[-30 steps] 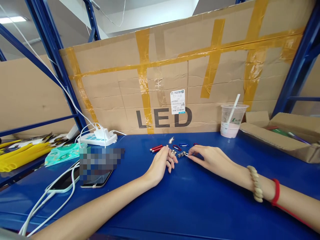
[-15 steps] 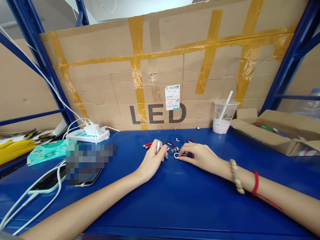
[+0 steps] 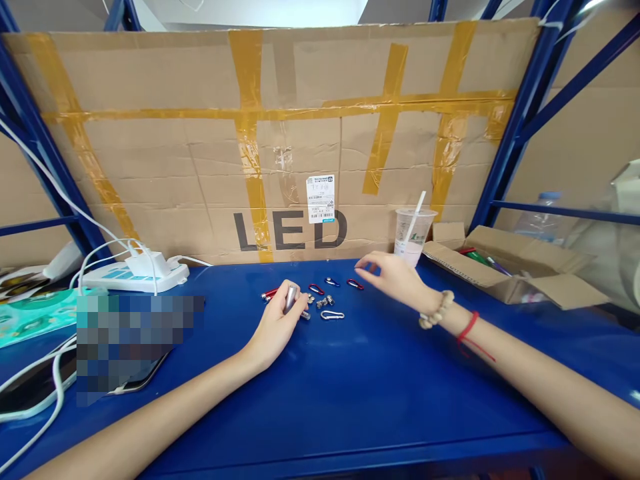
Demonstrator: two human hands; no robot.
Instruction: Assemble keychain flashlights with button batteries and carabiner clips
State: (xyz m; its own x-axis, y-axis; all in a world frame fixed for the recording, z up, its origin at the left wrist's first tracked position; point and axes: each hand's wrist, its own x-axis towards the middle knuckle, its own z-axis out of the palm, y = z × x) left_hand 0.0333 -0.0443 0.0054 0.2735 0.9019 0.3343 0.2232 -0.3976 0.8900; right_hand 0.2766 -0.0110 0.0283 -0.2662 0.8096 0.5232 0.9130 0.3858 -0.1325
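L hand: clamped on silver tube, tilted, top end showing.
L arm: in fr. 8 o'clock, hand pointing 1.
R hand: fingers apart, red carabiner nr tips, 9 o'clock.
R arm: in fr. 4 o'clock.
Silver carabiner: flat on bench, L hand's 3 o'clock.

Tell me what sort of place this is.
Probably a storeroom or workshop, seen at a shelf used as a workbench: a blue metal rack frames it, a taped cardboard sheet marked LED backs it, and an open carton sits at the right.
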